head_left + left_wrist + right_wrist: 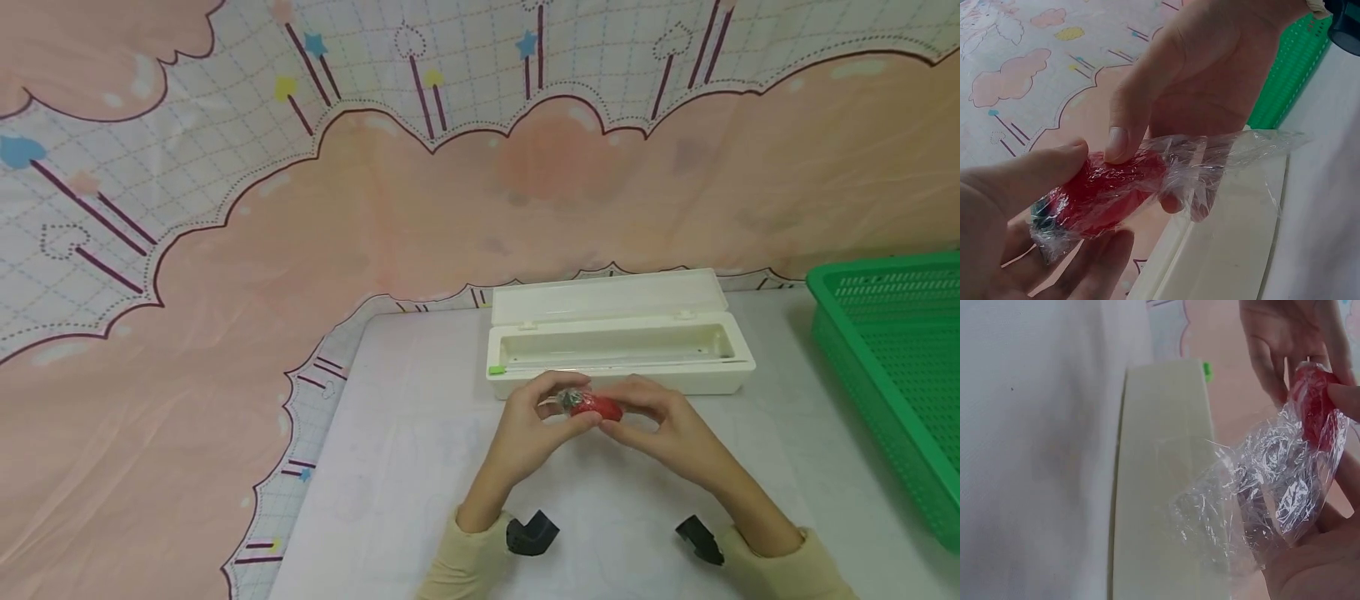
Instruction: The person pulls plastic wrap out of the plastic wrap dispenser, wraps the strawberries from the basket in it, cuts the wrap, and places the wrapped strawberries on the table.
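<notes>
Both hands hold a red, strawberry-like thing (597, 407) with a dark green end, wrapped in crinkled clear cling film (1269, 469). My left hand (525, 437) grips it by the green end, thumb on the near side and fingers behind. From the other side, my right hand (675, 433) pinches the red part, its thumb (1124, 128) pressing on the wrapped surface in the left wrist view. A loose tail of film spreads past the red end, in front of the right hand's fingers. The film hides the thing's exact kind.
Just beyond the hands stands a white lidded box (622, 382), lid (607, 298) raised, with a green slider (497, 370) on its front rail. To the right is a green plastic basket (847, 333). A white surface (390, 467) lies below, with a patterned pink cloth (420, 225) behind.
</notes>
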Demonstrator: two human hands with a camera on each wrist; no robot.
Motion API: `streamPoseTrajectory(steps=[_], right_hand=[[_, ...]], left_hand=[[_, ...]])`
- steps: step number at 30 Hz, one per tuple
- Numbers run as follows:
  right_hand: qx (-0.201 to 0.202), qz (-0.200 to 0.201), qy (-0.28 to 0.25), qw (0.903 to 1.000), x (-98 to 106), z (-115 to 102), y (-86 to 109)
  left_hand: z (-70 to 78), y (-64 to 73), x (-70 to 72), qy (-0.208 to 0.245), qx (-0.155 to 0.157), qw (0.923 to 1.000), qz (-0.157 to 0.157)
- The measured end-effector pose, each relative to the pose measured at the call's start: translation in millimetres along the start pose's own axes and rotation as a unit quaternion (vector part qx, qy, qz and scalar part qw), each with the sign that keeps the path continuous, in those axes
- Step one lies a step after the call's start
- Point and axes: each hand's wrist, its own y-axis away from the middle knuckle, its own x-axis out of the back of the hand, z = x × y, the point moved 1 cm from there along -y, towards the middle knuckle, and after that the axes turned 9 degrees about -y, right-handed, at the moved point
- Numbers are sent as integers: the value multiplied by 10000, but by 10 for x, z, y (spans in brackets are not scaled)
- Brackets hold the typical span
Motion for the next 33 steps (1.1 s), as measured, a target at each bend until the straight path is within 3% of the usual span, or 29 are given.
streamPoseTrajectory(steps=[5, 12, 17, 21, 25, 33], right_hand=[[-36, 16, 52, 10000, 2, 13, 4], [177, 520, 738, 9958, -5, -1, 6], [728, 1028, 1336, 9830, -27, -28, 4], [1288, 1186, 1843, 9672, -40, -48, 8], [1627, 1249, 2276, 9519, -38, -48, 12], [1609, 1292, 2579, 9439, -10, -28, 1]], left_hand=[[2, 12, 1, 122, 105, 9999, 17], [-28, 4, -54, 156, 226, 9984, 498], [-46, -7, -97, 1, 278, 9954, 913], [-51, -12, -124, 26, 462, 9929, 1099], [-63, -17, -148, 102, 568, 9927, 1057], [-99, -15, -154, 19, 971, 9933, 633]])
